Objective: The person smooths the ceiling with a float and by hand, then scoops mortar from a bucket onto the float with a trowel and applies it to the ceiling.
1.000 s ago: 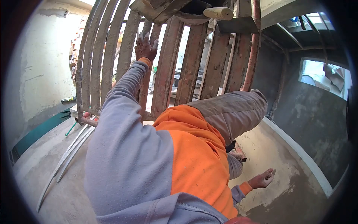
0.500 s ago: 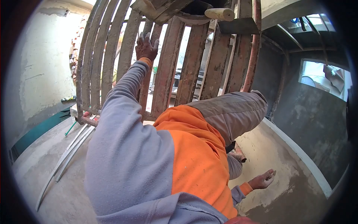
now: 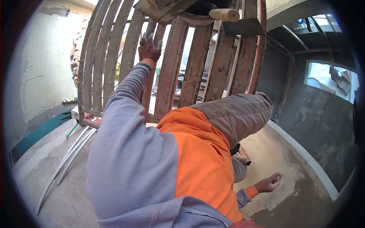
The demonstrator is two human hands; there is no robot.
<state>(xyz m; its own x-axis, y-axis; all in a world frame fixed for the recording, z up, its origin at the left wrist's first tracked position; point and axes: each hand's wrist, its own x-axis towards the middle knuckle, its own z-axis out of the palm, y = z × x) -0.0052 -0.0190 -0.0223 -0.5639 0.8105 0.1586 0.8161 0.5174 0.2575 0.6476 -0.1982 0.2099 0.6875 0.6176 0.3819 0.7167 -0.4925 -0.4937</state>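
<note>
My left hand (image 3: 149,48) lies on the mortar-stained slats of a scaffold platform (image 3: 167,72), its fingers stretched out and nothing in its grasp. Off to the lower right, my right hand (image 3: 268,183) hangs over the floor with its fingers curled together. A small greyish tip (image 3: 280,176) shows at those fingers, too small to name. Beyond my left hand, a tool with a pale wooden handle (image 3: 224,15) rests at the top of the platform. Close by it are a dark flat blade (image 3: 243,26) and a mortar-crusted container (image 3: 163,11), partly cut off by the frame edge.
My bent leg (image 3: 239,114) lies along the platform's near edge. Long thin metal strips (image 3: 74,152) lie on the floor at left, near a green rod (image 3: 71,131). A grey wall (image 3: 315,121) with a window opening (image 3: 330,79) stands at right, and a pale wall (image 3: 45,68) at left.
</note>
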